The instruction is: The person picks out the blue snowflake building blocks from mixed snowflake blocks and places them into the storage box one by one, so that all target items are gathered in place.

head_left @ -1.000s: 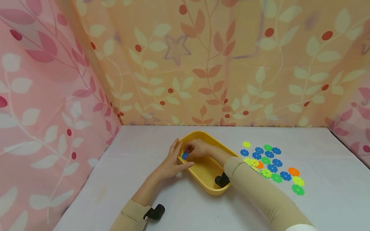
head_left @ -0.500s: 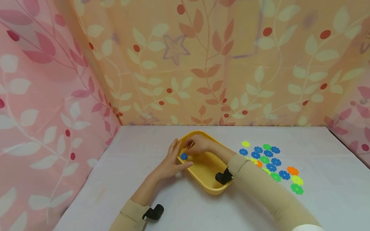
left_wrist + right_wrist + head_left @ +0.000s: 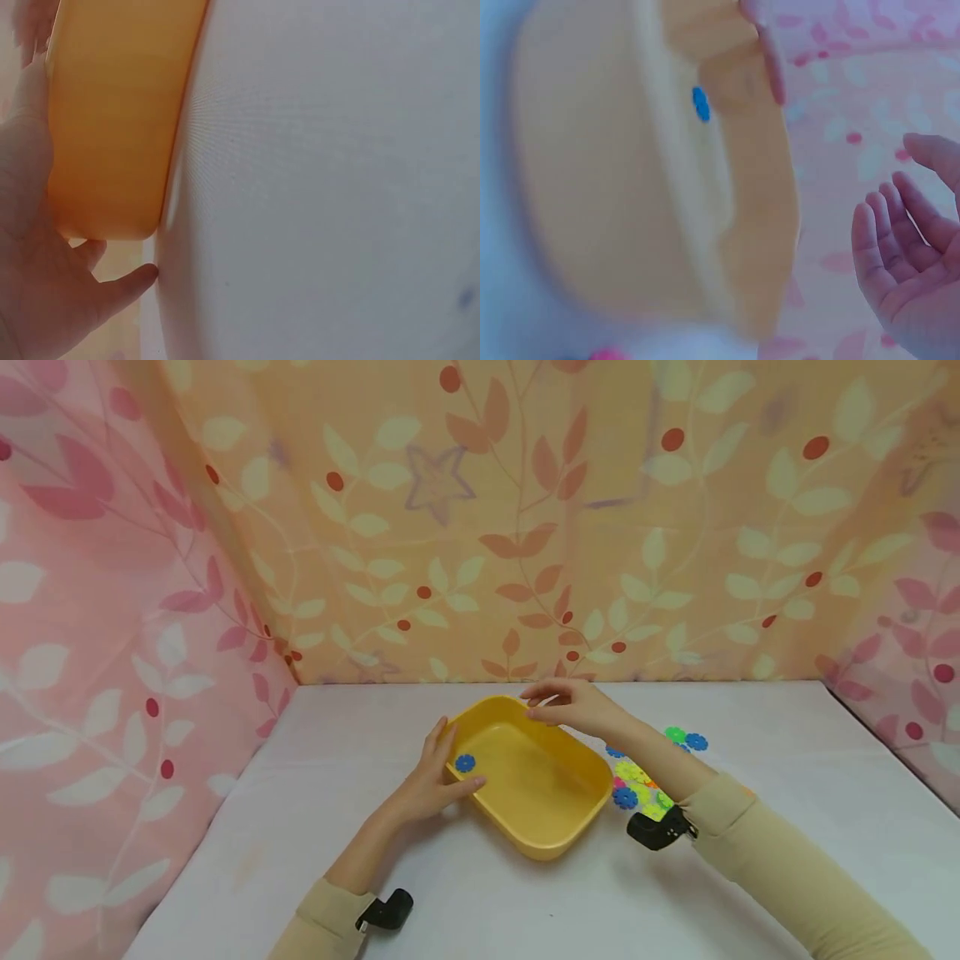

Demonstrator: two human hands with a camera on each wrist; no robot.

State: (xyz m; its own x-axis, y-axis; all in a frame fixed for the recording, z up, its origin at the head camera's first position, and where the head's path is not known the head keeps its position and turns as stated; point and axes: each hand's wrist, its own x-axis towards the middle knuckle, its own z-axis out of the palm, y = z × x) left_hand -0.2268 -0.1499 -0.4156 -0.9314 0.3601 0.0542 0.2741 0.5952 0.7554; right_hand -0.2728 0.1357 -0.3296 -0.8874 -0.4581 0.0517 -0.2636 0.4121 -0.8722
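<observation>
A yellow plastic basin (image 3: 525, 793) stands on the table, with one blue flower-shaped disc (image 3: 465, 763) lying inside near its left corner. My left hand (image 3: 433, 785) rests against that corner from outside, spread wide: fingers along the left wall, thumb across the near rim. In the left wrist view, the outstretched fingers lie beside the basin's wall (image 3: 116, 127). Above the far right rim hovers my right hand (image 3: 581, 706), palm bare and fingers loosely bent in the right wrist view, holding nothing.
Several flower-shaped discs (image 3: 626, 797) in blue, green, yellow, orange and pink lie right of the basin, partly hidden by the right forearm. White cloth covers the table (image 3: 300, 827); a floral curtain (image 3: 480, 527) hangs behind.
My right hand has let go of the blue disc in the basin's left corner, then risen out and moved right to the far rim. My left hand has stayed at the corner.
</observation>
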